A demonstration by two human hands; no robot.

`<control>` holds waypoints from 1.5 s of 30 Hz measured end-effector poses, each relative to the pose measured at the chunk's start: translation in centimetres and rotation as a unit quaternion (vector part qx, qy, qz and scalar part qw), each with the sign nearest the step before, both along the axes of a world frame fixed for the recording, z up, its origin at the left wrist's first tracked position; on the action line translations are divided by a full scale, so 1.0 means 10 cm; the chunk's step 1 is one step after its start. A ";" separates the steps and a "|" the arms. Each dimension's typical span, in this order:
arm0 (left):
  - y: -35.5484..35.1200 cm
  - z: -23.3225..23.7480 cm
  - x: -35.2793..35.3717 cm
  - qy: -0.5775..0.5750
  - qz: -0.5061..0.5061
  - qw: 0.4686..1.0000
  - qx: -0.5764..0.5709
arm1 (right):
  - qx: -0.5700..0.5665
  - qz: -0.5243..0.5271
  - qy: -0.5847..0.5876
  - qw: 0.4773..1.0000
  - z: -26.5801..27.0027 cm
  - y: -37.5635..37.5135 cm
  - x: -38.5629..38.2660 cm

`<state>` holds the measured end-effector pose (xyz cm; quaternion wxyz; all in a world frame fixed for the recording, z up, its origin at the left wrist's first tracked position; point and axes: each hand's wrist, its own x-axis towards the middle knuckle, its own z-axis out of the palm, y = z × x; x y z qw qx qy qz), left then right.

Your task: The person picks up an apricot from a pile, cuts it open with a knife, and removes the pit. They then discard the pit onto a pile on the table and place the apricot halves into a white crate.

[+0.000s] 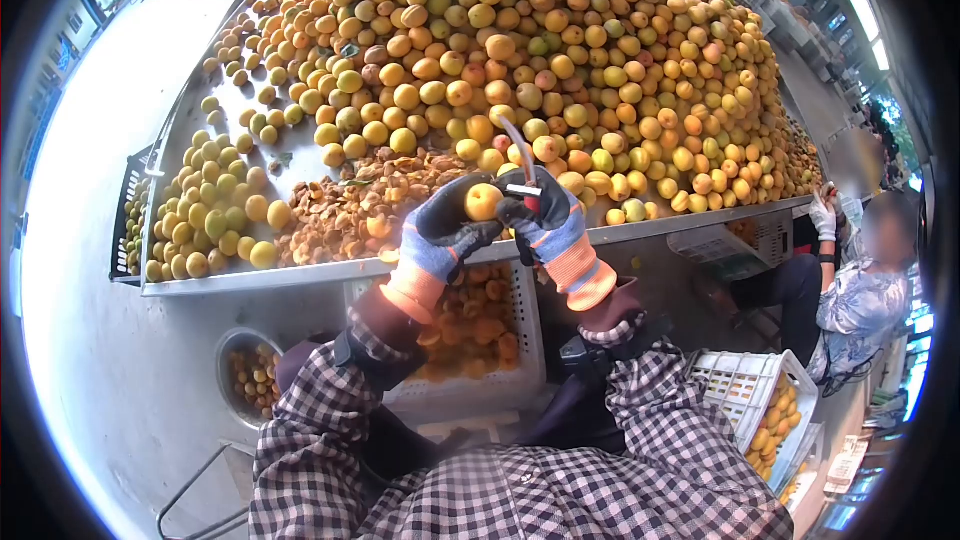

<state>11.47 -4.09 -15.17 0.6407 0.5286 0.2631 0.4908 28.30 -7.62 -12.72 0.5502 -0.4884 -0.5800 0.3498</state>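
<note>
Both my hands wear black-palmed gloves with blue and orange cuffs, held close together over the table's front edge. In my left hand [447, 225] a yellow apricot [483, 202] is held, its round side facing up. My right hand [545, 215] grips a small knife [520, 152] by its red handle, and the curved blade points up and away from me. The blade looks clear of the apricot. Just beyond my left hand lies a heap of brown, shrivelled fruit pieces [345, 208]. Whole apricots [560, 50] are piled high behind my hands.
A metal table [330, 273] holds the fruit. Below my hands stands a white crate [530, 330] of orange halves. A metal bowl [228, 380] of fruit is lower left, a white crate [735, 380] lower right. A co-worker [865, 300] sits at the right.
</note>
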 end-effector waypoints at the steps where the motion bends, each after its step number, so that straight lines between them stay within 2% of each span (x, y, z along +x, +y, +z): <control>1: 0.03 0.01 -0.03 -0.002 0.012 1.000 0.009 | 0.017 -0.024 -0.077 0.997 0.13 -0.04 -0.05; 2: 0.07 0.04 -0.07 0.001 0.010 1.000 -0.020 | 0.036 -0.046 -0.152 0.987 0.20 -0.06 -0.08; 3: 0.10 0.05 -0.11 0.002 0.012 1.000 -0.018 | 0.038 -0.044 -0.151 0.987 0.20 -0.08 -0.07; 5: 0.18 0.06 -0.22 0.014 0.001 0.999 -0.046 | 0.039 0.016 -0.229 0.973 0.19 -0.13 0.00; 6: 0.21 0.08 -0.25 0.034 0.010 0.999 -0.007 | 0.019 0.040 -0.205 0.978 0.18 -0.14 -0.02; 10: 0.27 0.08 -0.32 0.043 -0.028 0.998 -0.031 | 0.018 0.055 -0.256 0.965 0.21 -0.15 -0.04; 14: 0.28 0.07 -0.33 0.065 -0.029 0.997 -0.027 | -0.013 0.062 -0.243 0.968 0.15 -0.15 -0.03; 19: 0.28 0.06 -0.34 0.064 -0.017 0.997 0.035 | -0.009 0.033 -0.226 0.974 0.05 -0.17 -0.13; 23: 0.26 0.06 -0.31 0.080 0.001 0.995 0.059 | 0.023 0.038 -0.264 0.964 -0.12 -0.13 -0.18; 26: 0.22 0.10 -0.31 0.052 0.003 0.998 0.029 | 0.029 0.042 -0.271 0.961 -0.12 -0.12 -0.22; 28: 0.13 0.17 -0.31 -0.003 -0.007 0.997 -0.083 | 0.017 0.049 -0.265 0.963 -0.15 -0.10 -0.23; 29: 0.11 0.16 -0.30 -0.002 -0.007 0.997 -0.082 | 0.006 0.058 -0.258 0.964 -0.16 -0.09 -0.24; 32: 0.09 0.09 -0.28 -0.074 -0.065 0.989 -0.113 | 0.011 0.013 -0.287 0.958 -0.17 -0.09 -0.28; 35: 0.07 0.28 -0.27 -0.125 -0.123 0.972 -0.155 | -0.007 0.000 -0.290 0.957 0.05 -0.14 -0.31; 37: 0.17 0.32 -0.31 -0.031 -0.097 0.993 -0.057 | 0.008 0.011 -0.282 0.959 0.06 -0.15 -0.28; 41: 0.22 0.33 -0.40 0.007 -0.098 0.995 -0.023 | -0.002 0.041 -0.260 0.965 0.01 -0.17 -0.28; 43: 0.15 0.33 -0.36 -0.007 -0.095 0.994 -0.061 | -0.009 0.039 -0.231 0.972 0.06 -0.19 -0.35; 44: 0.06 0.32 -0.26 -0.059 -0.056 0.993 -0.083 | -0.005 0.032 -0.231 0.973 0.02 -0.18 -0.38; 45: 0.02 0.32 -0.23 -0.114 -0.109 0.974 -0.160 | 0.000 0.026 -0.229 0.973 -0.01 -0.16 -0.41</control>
